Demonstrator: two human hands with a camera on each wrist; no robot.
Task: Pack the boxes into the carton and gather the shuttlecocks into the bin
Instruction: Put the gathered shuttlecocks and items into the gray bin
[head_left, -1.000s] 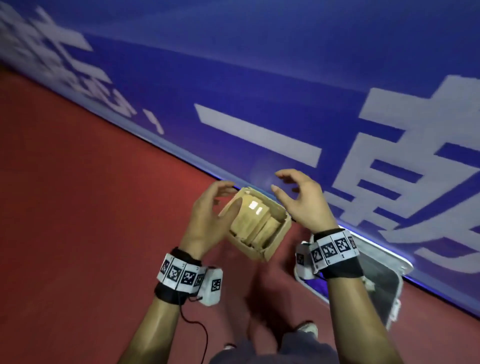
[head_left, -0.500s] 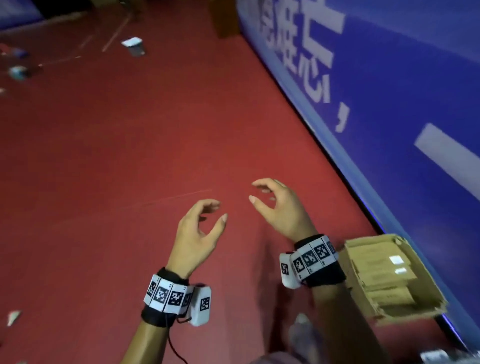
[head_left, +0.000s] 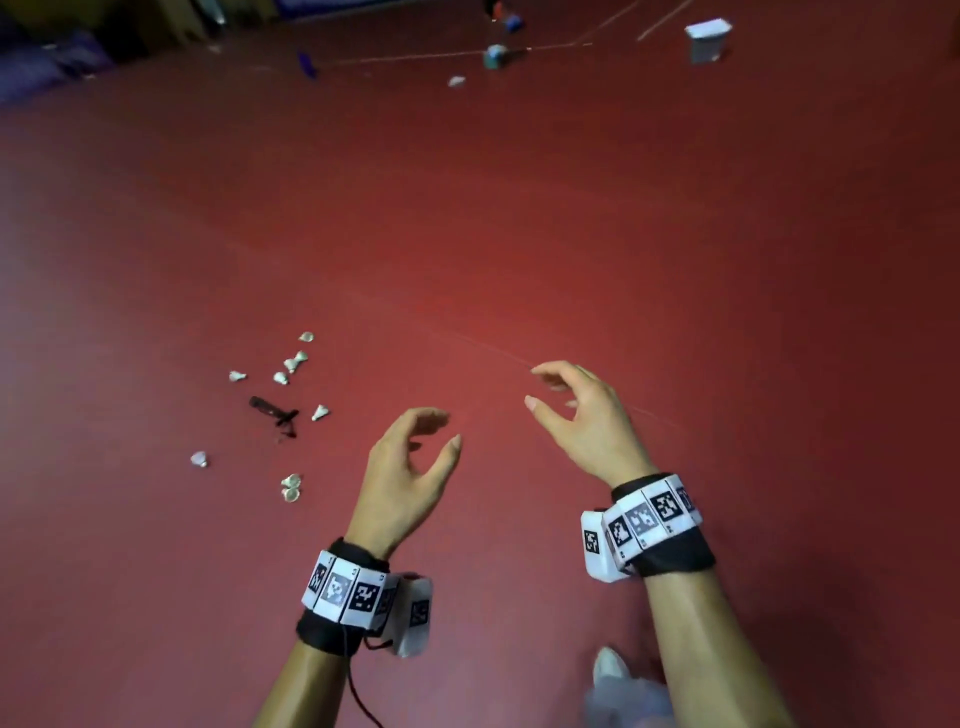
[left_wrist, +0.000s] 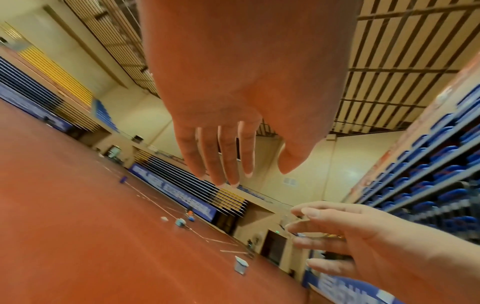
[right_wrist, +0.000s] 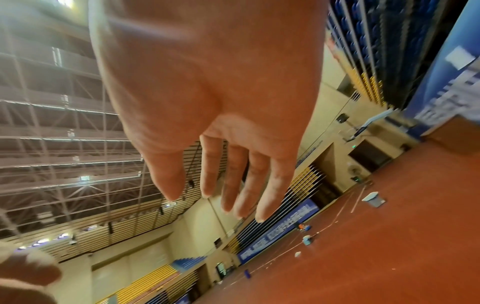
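Several white shuttlecocks (head_left: 284, 378) lie scattered on the red floor, left of my hands in the head view; one pair (head_left: 291, 488) lies closest to my left hand. My left hand (head_left: 410, 457) hovers in mid-air with loosely curved fingers and holds nothing. My right hand (head_left: 571, 405) floats beside it, fingers relaxed and empty. Both wrist views show straight fingers (left_wrist: 228, 156) (right_wrist: 233, 179) with nothing in them. A white bin (head_left: 706, 39) stands far off at the top right. No carton is in view.
A black object (head_left: 272, 410) lies among the shuttlecocks. Small items (head_left: 496, 54) and a lone shuttlecock (head_left: 456, 80) sit far away near thin floor lines. My shoe (head_left: 610, 670) shows at the bottom. Blue banners (left_wrist: 171, 193) and seating line the hall's edges.
The view has swung left away from the blue wall and the packed carton, which has left the frame. The shuttlecocks have come into sight. Both hands stay raised and empty.
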